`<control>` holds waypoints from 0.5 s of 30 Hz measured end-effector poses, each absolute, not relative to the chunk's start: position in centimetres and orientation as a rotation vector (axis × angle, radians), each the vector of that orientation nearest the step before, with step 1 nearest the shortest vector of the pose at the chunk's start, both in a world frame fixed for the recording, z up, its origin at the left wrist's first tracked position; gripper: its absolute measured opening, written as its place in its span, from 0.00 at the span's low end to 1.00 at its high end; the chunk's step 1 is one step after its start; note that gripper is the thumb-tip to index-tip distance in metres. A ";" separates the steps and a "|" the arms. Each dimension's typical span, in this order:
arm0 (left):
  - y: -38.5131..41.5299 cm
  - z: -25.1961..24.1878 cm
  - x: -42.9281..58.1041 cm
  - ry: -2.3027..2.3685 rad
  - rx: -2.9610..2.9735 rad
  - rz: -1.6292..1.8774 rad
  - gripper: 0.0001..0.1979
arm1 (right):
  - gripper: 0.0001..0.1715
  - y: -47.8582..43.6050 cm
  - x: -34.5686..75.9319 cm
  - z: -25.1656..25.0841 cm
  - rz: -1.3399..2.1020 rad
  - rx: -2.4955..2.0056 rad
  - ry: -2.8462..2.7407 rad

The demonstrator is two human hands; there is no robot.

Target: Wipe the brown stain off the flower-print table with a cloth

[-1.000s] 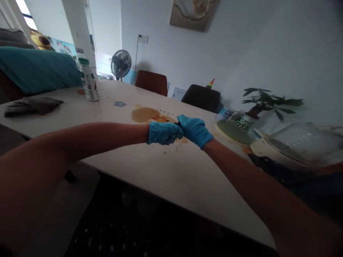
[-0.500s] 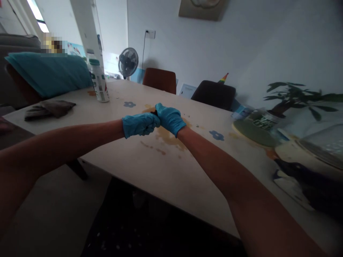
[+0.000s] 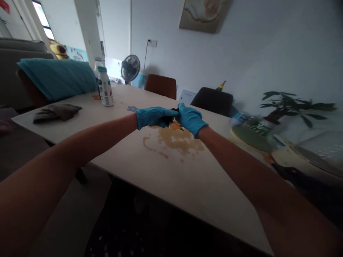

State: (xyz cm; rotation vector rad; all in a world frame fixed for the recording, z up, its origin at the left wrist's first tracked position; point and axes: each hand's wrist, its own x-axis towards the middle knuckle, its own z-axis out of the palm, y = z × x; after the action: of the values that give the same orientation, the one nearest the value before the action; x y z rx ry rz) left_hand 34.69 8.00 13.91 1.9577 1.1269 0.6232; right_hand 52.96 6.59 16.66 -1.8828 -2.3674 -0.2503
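Observation:
Both hands wear blue gloves and meet above the middle of the white table [image 3: 166, 171]. My left hand [image 3: 155, 117] has its fingers stretched to the right against a small dark thing [image 3: 168, 120], too hidden to name. My right hand [image 3: 191, 119] is closed around something dark that shows only at its fingertips. An orange patch with a bit of green [image 3: 175, 125] shows between and just below the hands. Under and in front of them a brownish liquid spill [image 3: 180, 141] spreads over the tabletop, with a thin curved streak at its left.
Two bottles [image 3: 105, 87] and a crumpled grey-brown cloth [image 3: 57, 112] lie toward the table's left. At the right are a potted plant [image 3: 264, 125], a green round mat [image 3: 250, 138] and a pale pot [image 3: 302, 157]. Chairs [image 3: 160, 85] line the far side.
Both hands have moved right in the view. The left fingers have gone from a fist to stretched out, and more of the spill and the orange patch now shows.

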 end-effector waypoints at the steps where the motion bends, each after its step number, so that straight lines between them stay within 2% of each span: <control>1: 8.0 14.0 35.0 1.048 1.777 0.643 0.21 | 0.20 6.1 53.7 17.0 -0.157 -1.925 -2.298; 3: 8.0 13.9 35.8 0.907 1.472 0.743 0.16 | 0.18 5.1 55.0 17.6 0.162 -1.952 -2.166; 6: 7.9 13.7 36.8 0.812 1.328 0.939 0.04 | 0.15 3.2 57.0 18.3 0.691 -1.781 -1.981; 12: 7.5 14.8 37.9 0.729 1.384 1.080 0.20 | 0.03 0.1 60.5 18.4 1.151 -1.386 -1.629; 15: 7.3 15.3 38.4 0.673 1.420 1.112 0.24 | 0.11 -0.9 61.5 18.2 1.222 -1.252 -1.474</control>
State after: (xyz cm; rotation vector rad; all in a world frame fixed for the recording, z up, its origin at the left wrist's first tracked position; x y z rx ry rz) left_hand 38.44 7.26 15.33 1.4200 0.6735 1.1117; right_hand 61.46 -0.87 18.16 -1.2517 -1.4738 1.2219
